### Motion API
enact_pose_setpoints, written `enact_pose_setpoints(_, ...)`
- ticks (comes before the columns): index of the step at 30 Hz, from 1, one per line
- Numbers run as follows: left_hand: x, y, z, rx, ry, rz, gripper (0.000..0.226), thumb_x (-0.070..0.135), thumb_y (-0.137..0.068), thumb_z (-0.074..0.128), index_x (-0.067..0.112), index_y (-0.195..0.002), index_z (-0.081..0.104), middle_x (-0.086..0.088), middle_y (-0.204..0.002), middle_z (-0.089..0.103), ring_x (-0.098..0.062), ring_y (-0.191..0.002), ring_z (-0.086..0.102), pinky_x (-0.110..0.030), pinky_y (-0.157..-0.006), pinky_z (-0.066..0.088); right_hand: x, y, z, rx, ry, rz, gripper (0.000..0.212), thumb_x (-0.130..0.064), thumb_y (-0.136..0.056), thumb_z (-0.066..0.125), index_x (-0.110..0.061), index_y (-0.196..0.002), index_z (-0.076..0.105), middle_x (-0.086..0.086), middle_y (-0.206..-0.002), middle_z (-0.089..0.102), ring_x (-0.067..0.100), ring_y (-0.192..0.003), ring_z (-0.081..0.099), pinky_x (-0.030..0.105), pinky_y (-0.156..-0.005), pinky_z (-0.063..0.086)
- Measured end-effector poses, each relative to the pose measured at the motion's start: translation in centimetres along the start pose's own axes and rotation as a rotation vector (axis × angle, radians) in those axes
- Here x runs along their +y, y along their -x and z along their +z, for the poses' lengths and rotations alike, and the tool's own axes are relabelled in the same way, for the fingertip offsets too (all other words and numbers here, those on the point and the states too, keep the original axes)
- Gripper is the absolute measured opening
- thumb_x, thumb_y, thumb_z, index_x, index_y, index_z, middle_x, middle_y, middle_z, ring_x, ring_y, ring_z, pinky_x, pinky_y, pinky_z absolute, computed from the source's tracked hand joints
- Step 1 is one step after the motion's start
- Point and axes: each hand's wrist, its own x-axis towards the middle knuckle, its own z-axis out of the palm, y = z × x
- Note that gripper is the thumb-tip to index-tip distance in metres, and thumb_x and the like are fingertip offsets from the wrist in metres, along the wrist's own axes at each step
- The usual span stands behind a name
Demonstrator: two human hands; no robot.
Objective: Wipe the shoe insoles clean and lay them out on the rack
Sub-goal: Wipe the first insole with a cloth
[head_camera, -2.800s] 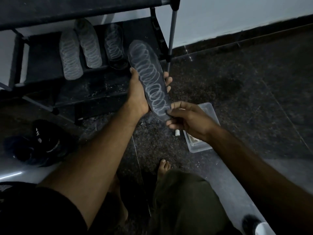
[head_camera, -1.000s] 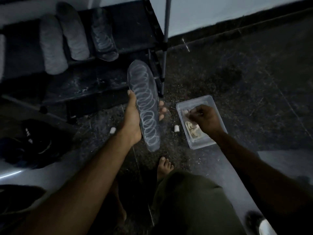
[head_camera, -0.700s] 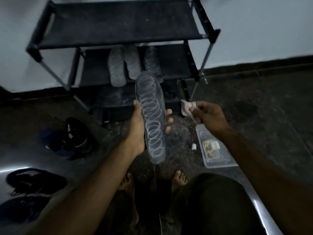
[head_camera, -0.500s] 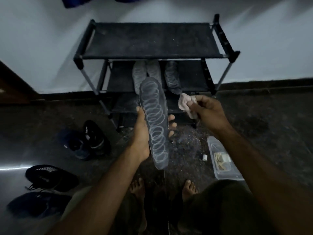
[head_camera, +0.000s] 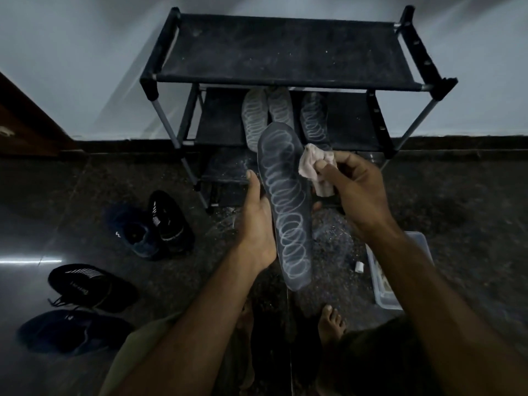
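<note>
Reaching forward, the left hand [head_camera: 257, 224] grips a dark insole [head_camera: 287, 204] from beneath, thumb along its left edge; the right hand [head_camera: 357, 192] pinches a crumpled cloth [head_camera: 314, 167] at the insole's right edge; three more insoles [head_camera: 281, 110] lie on the rack [head_camera: 285, 47] behind.

top shelf [head_camera: 283, 47] bare | middle shelf [head_camera: 351, 121]: three insoles [head_camera: 281, 107], right side free

Both bare forearms extend forward, the left hand [head_camera: 257, 224] gripping the insole [head_camera: 287, 204] from behind with thumb up its left edge and fingertips showing at the right, the right hand [head_camera: 357, 190] pinching a crumpled cloth [head_camera: 314, 167] against its upper right edge.
</note>
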Motion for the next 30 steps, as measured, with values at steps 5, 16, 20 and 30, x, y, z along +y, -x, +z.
enact_pose_setpoints(5, -0.7, -0.3, 0.0, -0.016, -0.052, -0.016, 0.082, 0.073, -0.091, 0.023, 0.011, -0.125, 0.063, -0.018, -0.117, 0.069, -0.031, -0.097, 0.068, -0.043, -0.084, 0.057, -0.2, -0.5, -0.3, -0.005, 0.084, -0.02, 0.012, -0.019, -0.091, 0.066, -0.016, -0.102, 0.07, 0.009, -0.101, 0.072, 0.022, -0.09, 0.068, 0.04, -0.077, 0.057)
enact_pose_setpoints(16, -0.1, -0.5, 0.4, -0.09, -0.063, 0.021, 0.075, 0.07, -0.092, 0.019, 0.017, -0.123, 0.062, -0.008, -0.12, 0.069, -0.024, -0.112, 0.065, -0.039, -0.092, 0.053, -0.1, -0.7, -0.2, 0.006, 0.136, -0.04, 0.012, -0.006, -0.089, 0.067, -0.006, -0.1, 0.071, -0.001, -0.087, 0.072, 0.002, -0.074, 0.068, 0.016, -0.064, 0.051)
enact_pose_setpoints(20, 0.9, -0.4, 0.3, -0.109, -0.001, 0.066, 0.08, 0.071, -0.091, 0.017, 0.012, -0.126, 0.06, -0.01, -0.122, 0.068, -0.025, -0.113, 0.065, -0.039, -0.09, 0.055, -0.3, -0.2, 0.4, -0.028, 0.128, -0.031, 0.013, -0.006, -0.088, 0.067, -0.005, -0.101, 0.071, 0.0, -0.089, 0.073, 0.003, -0.076, 0.068, 0.016, -0.064, 0.051)
enact_pose_setpoints(30, 0.8, -0.4, 0.4, -0.174, 0.098, 0.029, 0.078, 0.07, -0.094, 0.02, 0.011, -0.118, 0.065, -0.014, -0.115, 0.07, -0.027, -0.103, 0.069, -0.041, -0.078, 0.059, -0.2, 0.8, 2.1, 0.081, 0.655, -0.326, 0.014, -0.019, -0.09, 0.068, -0.008, -0.098, 0.071, 0.004, -0.108, 0.058, 0.008, -0.095, 0.057, 0.016, -0.08, 0.049)
